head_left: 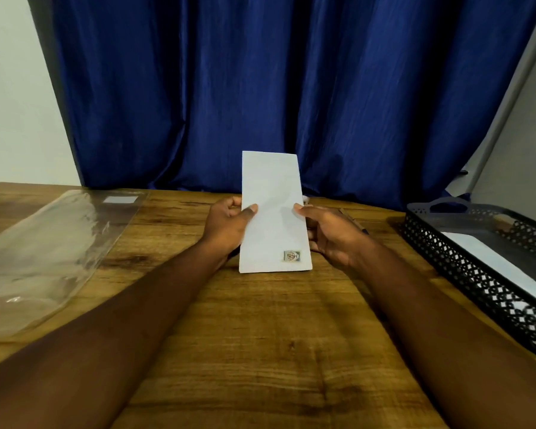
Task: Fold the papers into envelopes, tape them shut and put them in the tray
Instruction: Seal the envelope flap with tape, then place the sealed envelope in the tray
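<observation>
We hold the envelope (273,212) upright between us: left hand (226,226) and right hand (331,233) pinch its side edges.

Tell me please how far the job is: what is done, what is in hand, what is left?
Done: a white paper already lies in the black tray. In hand: the left hand and the right hand hold a folded white envelope, stamp at its lower corner, upright over the table. Left: this envelope is not yet in the tray; any tape on it is not visible from this side.
</observation>
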